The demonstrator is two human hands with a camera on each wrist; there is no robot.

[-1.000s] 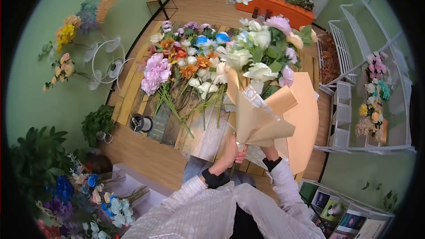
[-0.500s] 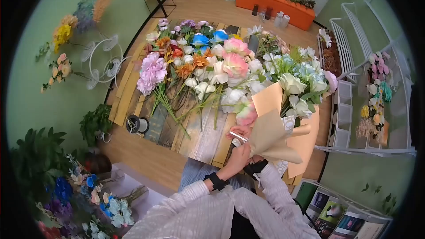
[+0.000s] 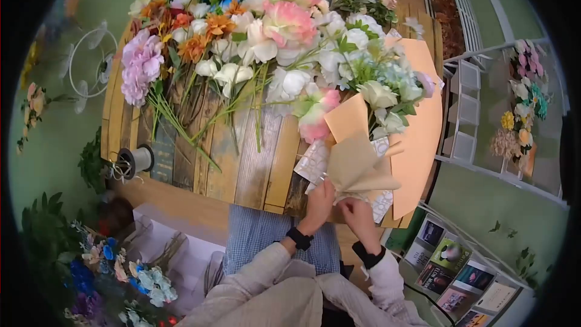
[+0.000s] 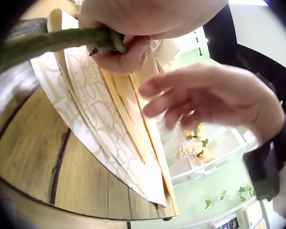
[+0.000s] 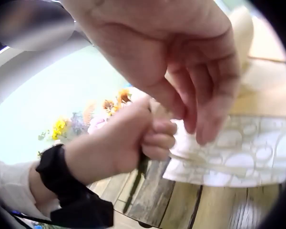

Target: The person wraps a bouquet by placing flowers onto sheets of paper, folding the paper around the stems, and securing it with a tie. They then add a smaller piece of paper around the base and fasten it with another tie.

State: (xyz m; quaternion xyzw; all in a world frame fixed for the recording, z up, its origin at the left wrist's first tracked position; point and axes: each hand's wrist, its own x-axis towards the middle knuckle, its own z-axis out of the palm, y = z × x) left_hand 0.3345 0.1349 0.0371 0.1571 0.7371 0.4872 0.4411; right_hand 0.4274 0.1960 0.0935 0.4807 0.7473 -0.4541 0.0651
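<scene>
A bouquet [image 3: 387,106] of white and pale blue flowers lies tilted on the table, wrapped in tan paper [image 3: 354,160]. My left hand [image 3: 321,203] grips its gathered neck; in the left wrist view a thick green stem [image 4: 52,43] sticks out from that fist. Just to the right, my right hand [image 3: 360,215] hovers by the paper's lower folds. Its fingers [image 5: 214,105] hang loosely curled with nothing between them. White patterned paper [image 5: 238,152] lies beneath both hands on the wooden planks.
Loose pink, white, orange and blue flowers [image 3: 242,42] cover the back of the table [image 3: 212,172]. A wire spool [image 3: 136,160] stands at the left edge. Peach sheets [image 3: 417,121] lie at the right. White racks [image 3: 463,109] and a magazine stand [image 3: 460,278] are beyond.
The bouquet was held upright, then lowered, tilting right onto the table. Half a second ago both hands were at a white strip by the neck; the right hand is now right of it.
</scene>
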